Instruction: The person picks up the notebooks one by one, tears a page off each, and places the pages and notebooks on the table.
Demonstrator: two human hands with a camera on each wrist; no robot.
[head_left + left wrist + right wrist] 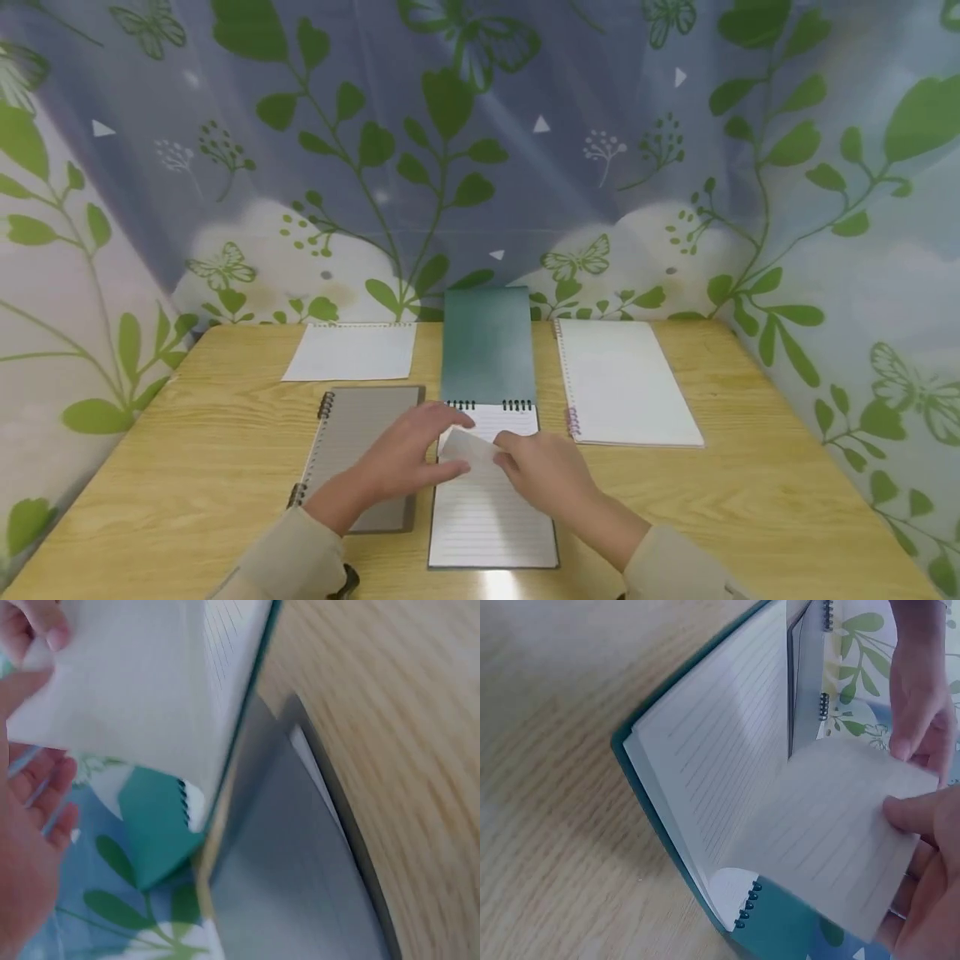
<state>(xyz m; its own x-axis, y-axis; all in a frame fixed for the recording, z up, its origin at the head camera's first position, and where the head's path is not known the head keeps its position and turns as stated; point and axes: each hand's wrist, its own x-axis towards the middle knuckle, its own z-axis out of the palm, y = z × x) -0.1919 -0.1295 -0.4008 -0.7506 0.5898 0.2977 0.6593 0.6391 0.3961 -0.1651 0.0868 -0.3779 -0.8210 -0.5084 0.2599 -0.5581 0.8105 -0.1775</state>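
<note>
A green spiral notepad (495, 517) lies in the middle of the table, its green cover (489, 346) flipped to the far side beyond the rings. One lined page (832, 825) is lifted off the stack and curves up toward the ring end. My right hand (551, 475) pinches that page at its raised edge, thumb on the near face and fingers behind, as the right wrist view shows. My left hand (408, 454) grips the other side of the raised edge between thumb and fingers. In the left wrist view the page's blank-looking face (127, 682) hides part of both hands.
Left of the notepad, partly under my left forearm, lies a grey spiral notebook (360, 483). Farther back on the left is a small white pad (352, 352). A white spiral notebook (626, 383) lies on the right. A patterned curtain (480, 167) borders the wooden table (712, 517).
</note>
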